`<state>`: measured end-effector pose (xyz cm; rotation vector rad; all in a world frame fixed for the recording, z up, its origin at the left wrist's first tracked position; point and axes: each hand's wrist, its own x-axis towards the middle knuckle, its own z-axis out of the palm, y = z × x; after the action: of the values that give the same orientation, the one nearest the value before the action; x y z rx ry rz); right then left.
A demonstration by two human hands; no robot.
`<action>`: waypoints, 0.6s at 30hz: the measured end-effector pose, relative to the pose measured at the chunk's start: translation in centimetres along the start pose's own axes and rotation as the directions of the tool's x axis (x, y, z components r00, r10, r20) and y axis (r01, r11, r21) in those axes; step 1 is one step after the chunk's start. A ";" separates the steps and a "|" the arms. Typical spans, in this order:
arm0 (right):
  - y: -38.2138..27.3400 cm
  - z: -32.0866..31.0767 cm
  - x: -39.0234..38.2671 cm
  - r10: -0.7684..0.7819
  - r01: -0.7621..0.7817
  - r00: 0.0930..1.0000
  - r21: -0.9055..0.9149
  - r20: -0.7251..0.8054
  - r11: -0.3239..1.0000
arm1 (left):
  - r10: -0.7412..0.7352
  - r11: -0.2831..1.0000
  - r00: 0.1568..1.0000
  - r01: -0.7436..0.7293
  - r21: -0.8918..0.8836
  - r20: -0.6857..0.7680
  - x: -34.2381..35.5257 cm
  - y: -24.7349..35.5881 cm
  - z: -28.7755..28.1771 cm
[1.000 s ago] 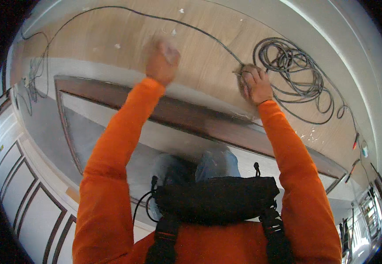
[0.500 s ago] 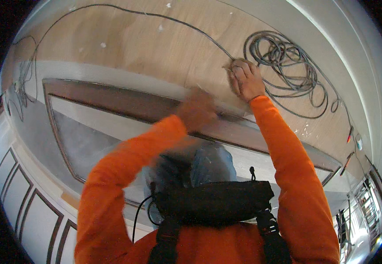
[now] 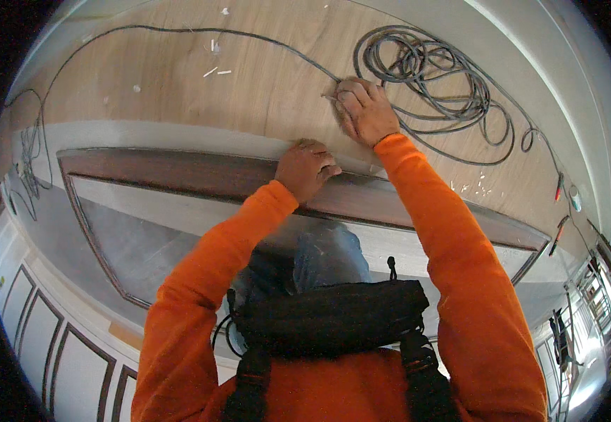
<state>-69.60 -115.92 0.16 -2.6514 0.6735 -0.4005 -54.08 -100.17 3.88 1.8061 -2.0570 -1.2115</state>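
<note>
My right hand is curled on the wood-look surface, its fingertips beside the grey cable. A thin brownish bit shows at its fingers; what they hold, if anything, is hidden. Closer to me, my left hand has bent fingers and rests at the long dark wooden frame piece, by its far edge. Its thumb and fingers are pressed together, with a small pale spot between them too small to name. To the right of my right hand lies a loose coil of cable.
Several small white sticks are scattered on the surface, with white crumbs at the right. Two red-and-black tools lie far right. A black pouch hangs at my chest. Panelled white walling stands lower left.
My left hand was blurred in motion and is now still at the frame piece, fingers closed. My right hand stays beside the cable. The whole view has shifted slightly.
</note>
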 end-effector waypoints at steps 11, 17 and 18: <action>0.2 0.1 0.1 -0.009 0.010 1.000 0.023 -0.027 1.000 | -0.142 0.990 0.977 0.137 -0.045 -0.158 2.9 -2.8 -5.5; -0.4 0.1 0.3 0.002 -0.002 1.000 -0.020 -0.025 1.000 | 0.084 0.976 0.996 -0.074 0.203 -0.040 0.4 1.3 -1.1; -0.5 -0.2 0.2 0.017 -0.017 1.000 -0.012 -0.003 1.000 | 0.044 0.986 0.999 -0.039 0.161 -0.029 0.6 1.4 -0.8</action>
<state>-69.29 -115.66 0.58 -2.6556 0.7011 -0.3967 -54.85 -101.11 5.13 1.8264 -2.2191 -1.0260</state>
